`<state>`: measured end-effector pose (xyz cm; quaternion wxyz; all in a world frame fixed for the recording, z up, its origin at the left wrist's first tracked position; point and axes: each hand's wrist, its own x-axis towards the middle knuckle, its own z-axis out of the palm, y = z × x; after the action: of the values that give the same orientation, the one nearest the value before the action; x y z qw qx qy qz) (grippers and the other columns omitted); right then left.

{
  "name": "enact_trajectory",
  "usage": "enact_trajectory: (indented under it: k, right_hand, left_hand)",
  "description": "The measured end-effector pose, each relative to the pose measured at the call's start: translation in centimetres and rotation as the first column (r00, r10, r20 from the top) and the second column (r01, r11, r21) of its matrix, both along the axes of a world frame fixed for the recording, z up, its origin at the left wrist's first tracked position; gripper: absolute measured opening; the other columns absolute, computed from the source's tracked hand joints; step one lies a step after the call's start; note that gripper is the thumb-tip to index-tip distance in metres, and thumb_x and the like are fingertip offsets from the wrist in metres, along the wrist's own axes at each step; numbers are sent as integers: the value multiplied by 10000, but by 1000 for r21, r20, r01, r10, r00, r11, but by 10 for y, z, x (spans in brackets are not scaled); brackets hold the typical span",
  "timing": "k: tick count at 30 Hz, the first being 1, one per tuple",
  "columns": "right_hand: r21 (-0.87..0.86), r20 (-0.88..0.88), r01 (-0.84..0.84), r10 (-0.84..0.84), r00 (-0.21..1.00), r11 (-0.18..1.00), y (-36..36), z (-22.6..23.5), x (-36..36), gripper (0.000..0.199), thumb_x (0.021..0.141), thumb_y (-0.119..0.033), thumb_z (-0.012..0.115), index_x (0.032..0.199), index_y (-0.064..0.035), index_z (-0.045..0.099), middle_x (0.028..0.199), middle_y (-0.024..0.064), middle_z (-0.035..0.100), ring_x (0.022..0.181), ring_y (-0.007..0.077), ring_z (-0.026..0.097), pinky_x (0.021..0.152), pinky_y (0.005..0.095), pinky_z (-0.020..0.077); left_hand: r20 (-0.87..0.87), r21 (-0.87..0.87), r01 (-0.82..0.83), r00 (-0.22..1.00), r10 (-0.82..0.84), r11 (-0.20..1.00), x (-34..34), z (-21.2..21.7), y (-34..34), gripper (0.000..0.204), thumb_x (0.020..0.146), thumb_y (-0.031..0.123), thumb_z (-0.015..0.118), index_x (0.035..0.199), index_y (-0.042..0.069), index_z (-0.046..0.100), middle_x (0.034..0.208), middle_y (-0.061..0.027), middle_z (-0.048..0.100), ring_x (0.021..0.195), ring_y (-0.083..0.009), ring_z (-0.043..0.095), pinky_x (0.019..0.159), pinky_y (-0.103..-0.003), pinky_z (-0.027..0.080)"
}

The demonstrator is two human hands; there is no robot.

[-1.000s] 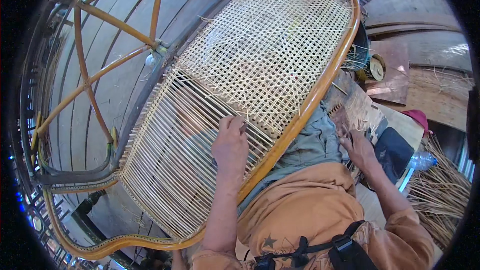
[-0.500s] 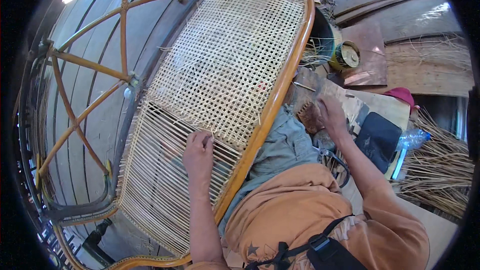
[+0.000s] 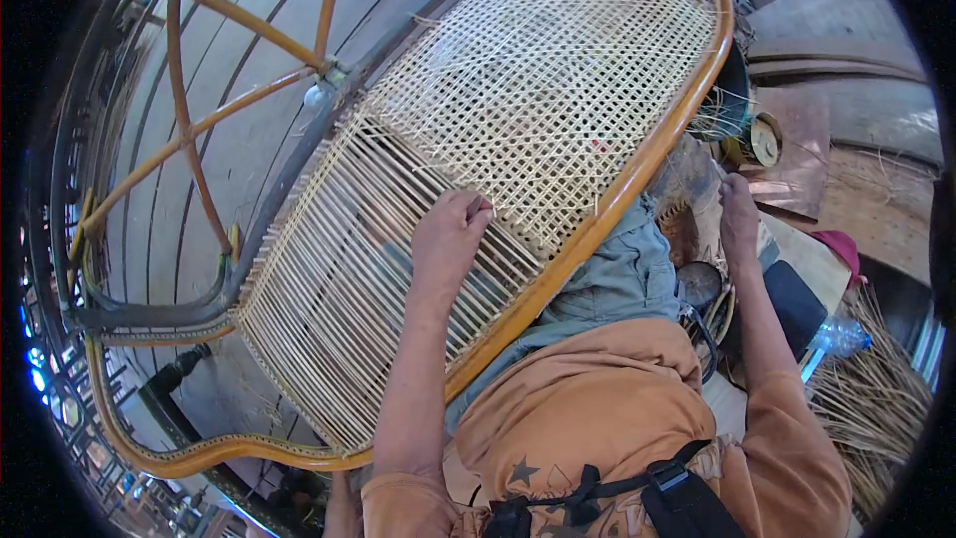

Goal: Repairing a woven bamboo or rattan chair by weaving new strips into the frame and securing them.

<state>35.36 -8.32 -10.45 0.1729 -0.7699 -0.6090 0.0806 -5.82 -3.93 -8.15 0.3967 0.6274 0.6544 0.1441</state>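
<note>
Cane weaving on a chair frame: left hand at the weave edge, right hand off the panel.

The left hand, grip closed on cane strands, rests mid-panel; a hard pull may snap or misalign them. The right hand, at 3 o'clock, grip state cannot be told. Count: one chair frame, one woven panel, one tin.

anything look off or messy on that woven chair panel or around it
Nothing looks broken. The woven panel is only half done: below the left hand run bare parallel strands with no cross weave. A few loose strand ends stick up from the mesh, and loose cane lies strewn near the right hand.
</note>
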Motion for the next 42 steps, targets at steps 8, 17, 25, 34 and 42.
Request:
enact_trajectory:
  k: [8, 17, 25, 34, 42]
  right_hand:
    - [50, -240, -495, 491, 837, 868, 42, 70, -142, 131, 832, -45, 561, 962, -48, 567, 890, 120, 582, 846, 318, 565, 729, 367, 467]
    - [-139, -10, -757, 763, 646, 639, 72, 44, -197, 88, 777, -131, 565, 859, -104, 582, 847, 73, 572, 853, 271, 550, 750, 392, 438]
    - [-227, 14, -725, 747, 665, 650, 71, 31, -213, 84, 768, -142, 564, 846, -113, 574, 833, 69, 570, 862, 266, 561, 752, 403, 428]
    - [-203, -39, -706, 715, 698, 678, 65, 31, -216, 145, 753, -113, 574, 898, -121, 567, 845, 71, 575, 864, 279, 568, 759, 410, 433]
    - [-199, -18, -694, 705, 709, 692, 64, 31, -212, 202, 738, -110, 581, 937, -142, 581, 851, 62, 580, 876, 268, 571, 759, 409, 435]
  left_hand:
    - [41, -32, -66, 997, 67, 997, 2, -3, 2, 192, 799, 258, 596, 892, 104, 663, 864, -90, 613, 807, -280, 602, 708, -378, 464]
    - [44, -9, -81, 996, 81, 997, 3, -6, 6, 176, 794, 254, 592, 846, 99, 659, 848, -98, 625, 793, -299, 607, 686, -396, 469]
    - [25, 19, -81, 996, 80, 997, 2, -10, 6, 179, 773, 240, 624, 856, 86, 662, 794, -112, 646, 732, -281, 621, 658, -371, 468]
    - [12, -9, -56, 998, 56, 998, 0, -6, 6, 184, 796, 265, 594, 844, 102, 666, 821, -118, 639, 767, -309, 617, 667, -417, 474]
    - [15, 0, -62, 998, 62, 998, 1, -7, 5, 182, 796, 258, 592, 827, 90, 655, 815, -120, 636, 762, -313, 613, 660, -421, 471]
